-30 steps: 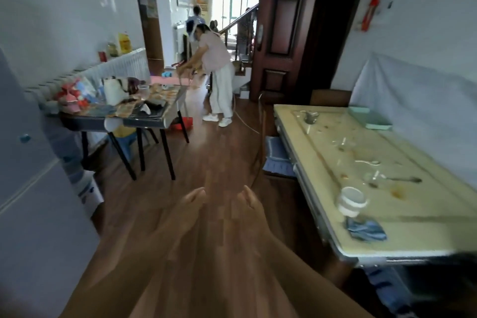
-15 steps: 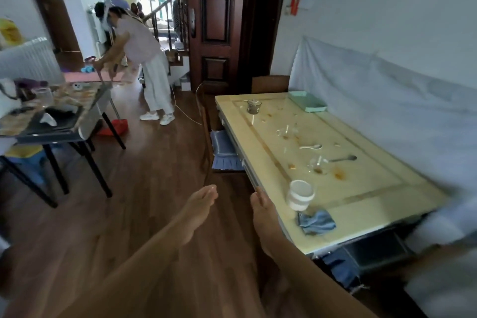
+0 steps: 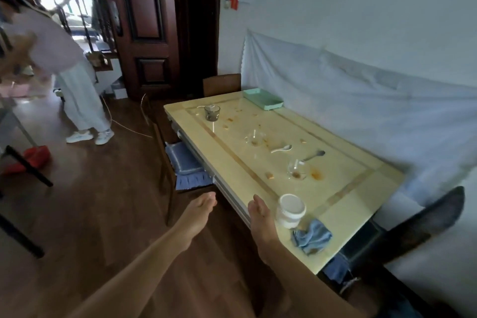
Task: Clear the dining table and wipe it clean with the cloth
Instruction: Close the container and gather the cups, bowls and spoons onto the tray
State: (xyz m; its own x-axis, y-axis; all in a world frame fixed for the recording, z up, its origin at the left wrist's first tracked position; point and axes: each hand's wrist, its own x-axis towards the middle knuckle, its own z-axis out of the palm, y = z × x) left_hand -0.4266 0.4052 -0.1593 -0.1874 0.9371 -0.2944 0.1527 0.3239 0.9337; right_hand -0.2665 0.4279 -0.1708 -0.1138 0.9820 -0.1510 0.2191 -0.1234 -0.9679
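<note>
wood floor, white wall, dark brown door at the back. long yellow dining table runs along a white sheet draped against the wall.

on the table, far to near: mint green tray at the far corner by the wall. grey glass cup near the far left edge. clear glass bowl mid-table with something thin standing in it, can't tell what. white spoon just beside it, metal spoon a bit further toward the wall. second clear glass with brown residue, orange spill right next to it. crumbs and stains scattered along the top. white cup near the front edge, upright. blue cloth crumpled just beside the cup, at the near corner, lying on the table, nobody holding it.

left hand out over the floor, left of the table edge, fingers straight and together, palm empty. right hand over the near left table edge, just beside the white cup, not clearly touching it, fingers extended, nothing gripped.

chair with a blue cushion tucked under the table's left side. dark chair back at the near right end. another person in light clothes bent over at far left, near a staircase. red object on the floor by black table legs, blurred.
</note>
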